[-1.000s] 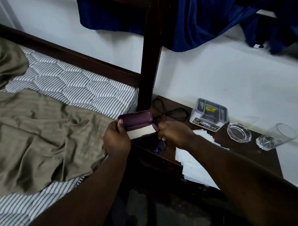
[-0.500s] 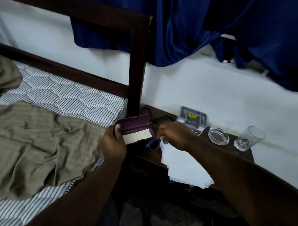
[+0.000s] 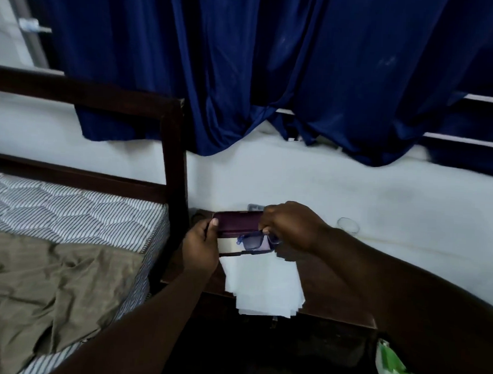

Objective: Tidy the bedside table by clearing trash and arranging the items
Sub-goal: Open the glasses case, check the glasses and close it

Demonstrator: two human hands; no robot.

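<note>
The left hand (image 3: pixel 200 250) curls its grip round one open maroon spectacle case (image 3: pixel 235 223), held above the left edge of the surface (image 3: pixel 319 303), beside the bed (image 3: pixel 69 216). The right hand (image 3: pixel 291 228) pinches one pair of blue-framed glasses (image 3: pixel 253 241) just over the case's pale lining. One stack of white sheets (image 3: pixel 263 283) overhangs the front edge. One drinking glass (image 3: pixel 348 225) stands at the far edge.

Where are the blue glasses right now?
In the head view, near centre, the blue glasses are pinched by the right hand over the open maroon case that the left hand holds, just above the white papers.
</note>
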